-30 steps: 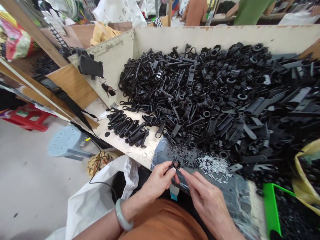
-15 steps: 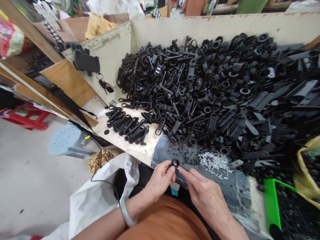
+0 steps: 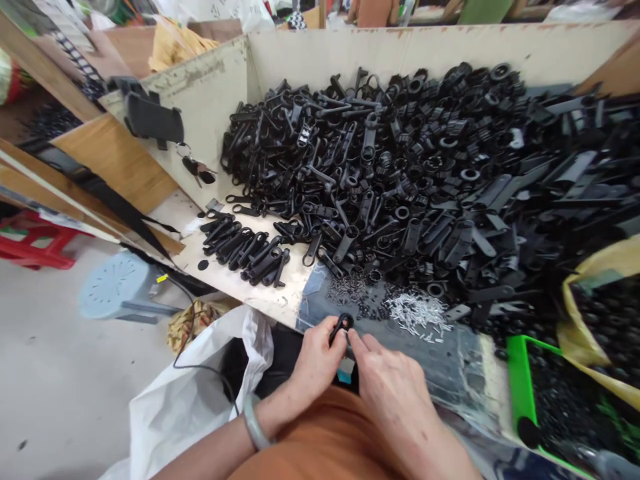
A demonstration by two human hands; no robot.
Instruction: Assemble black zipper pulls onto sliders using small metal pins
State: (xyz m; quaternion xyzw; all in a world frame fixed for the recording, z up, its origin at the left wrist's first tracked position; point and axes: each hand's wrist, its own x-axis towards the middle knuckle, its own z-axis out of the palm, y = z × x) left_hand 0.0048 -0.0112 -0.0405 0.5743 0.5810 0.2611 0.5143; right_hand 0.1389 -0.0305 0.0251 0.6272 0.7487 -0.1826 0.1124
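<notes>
My left hand (image 3: pixel 320 357) is closed around a small black plastic part with a ring-shaped end (image 3: pixel 343 323), held up just over the bench's front edge. My right hand (image 3: pixel 387 370) has its thumb and forefinger pinched against that part. A pale sliver, like one of the silver pins, shows at its fingertips; most of it is hidden. Just beyond the hands lie a pile of silver pins (image 3: pixel 417 312) and a scatter of tiny dark pieces (image 3: pixel 350 288) on a dark mat (image 3: pixel 440 363).
A big heap of black plastic parts (image 3: pixel 350 160) fills the bench. A row of black handle-like pieces (image 3: pixel 245 250) lies at left. A green bin (image 3: pixel 520 383) and a yellow bag (image 3: pixel 575 320) stand at right. A white sack (image 3: pixel 170 413) hangs at lower left, near a blue stool (image 3: pixel 117 283).
The view has shifted slightly to the right. My right hand's fingertips have moved in closer against the black part, which my left hand still holds.
</notes>
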